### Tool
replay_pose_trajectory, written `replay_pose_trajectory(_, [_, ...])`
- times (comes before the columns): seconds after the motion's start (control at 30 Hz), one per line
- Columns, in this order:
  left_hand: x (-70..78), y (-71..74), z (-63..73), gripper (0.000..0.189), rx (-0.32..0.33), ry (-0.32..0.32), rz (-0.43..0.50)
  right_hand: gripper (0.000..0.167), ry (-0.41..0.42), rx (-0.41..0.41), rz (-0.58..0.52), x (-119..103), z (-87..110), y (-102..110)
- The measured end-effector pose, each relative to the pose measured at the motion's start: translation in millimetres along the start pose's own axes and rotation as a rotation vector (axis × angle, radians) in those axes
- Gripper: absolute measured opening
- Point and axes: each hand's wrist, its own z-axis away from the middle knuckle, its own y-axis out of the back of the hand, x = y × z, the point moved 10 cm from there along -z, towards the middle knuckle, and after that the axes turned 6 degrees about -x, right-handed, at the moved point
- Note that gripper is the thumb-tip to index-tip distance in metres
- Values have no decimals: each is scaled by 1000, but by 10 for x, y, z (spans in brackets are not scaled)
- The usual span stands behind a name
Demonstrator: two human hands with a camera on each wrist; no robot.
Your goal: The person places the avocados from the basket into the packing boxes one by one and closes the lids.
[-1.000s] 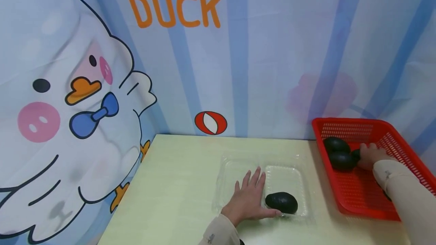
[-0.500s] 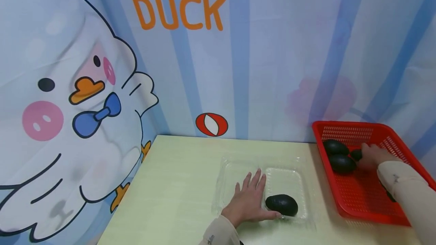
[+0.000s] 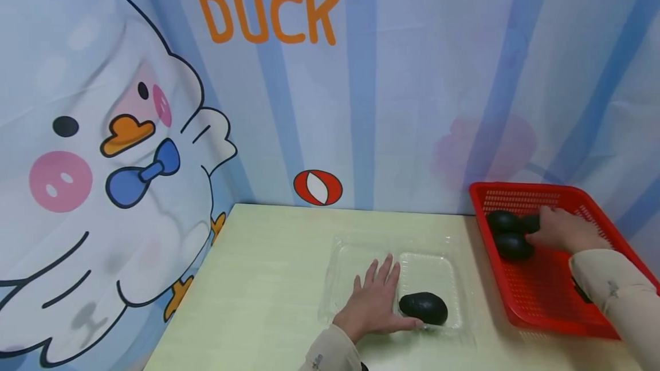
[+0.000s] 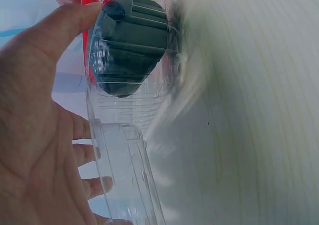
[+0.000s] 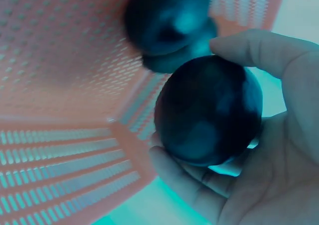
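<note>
My right hand [image 3: 567,231] is inside the red basket and grips a dark avocado [image 5: 207,110], fingers curled round it in the right wrist view. Two other dark avocados, a rear one [image 3: 503,222] and a front one [image 3: 514,246], lie at the basket's left side, close to the held one. With fingers spread, my left hand [image 3: 373,305] rests on a clear plastic container [image 3: 433,271], its thumb at the front rim. One avocado [image 3: 424,308] lies in the container's right compartment, and shows through the clear wall [image 4: 130,46] in the left wrist view.
The red basket [image 3: 507,296] with slotted walls stands at the right of the pale table [image 3: 268,268]. A printed duck curtain [image 3: 402,85] hangs behind the table. Something dark [image 3: 582,291] shows beneath the right sleeve, too hidden to identify.
My right hand, with the avocado in its grip, has moved slightly left toward the other two in the basket. The left hand stays on the container.
</note>
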Motion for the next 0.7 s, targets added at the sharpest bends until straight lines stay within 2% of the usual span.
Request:
replay_pose_trajectory(0.43, [-23,2,16,120,-5,-3,20,95,34,121,-28,-771,603,131])
replay_pose_trajectory(0.7, [15,17,7,118,8,-18,20,86,33,177,-73,-1155,904,57])
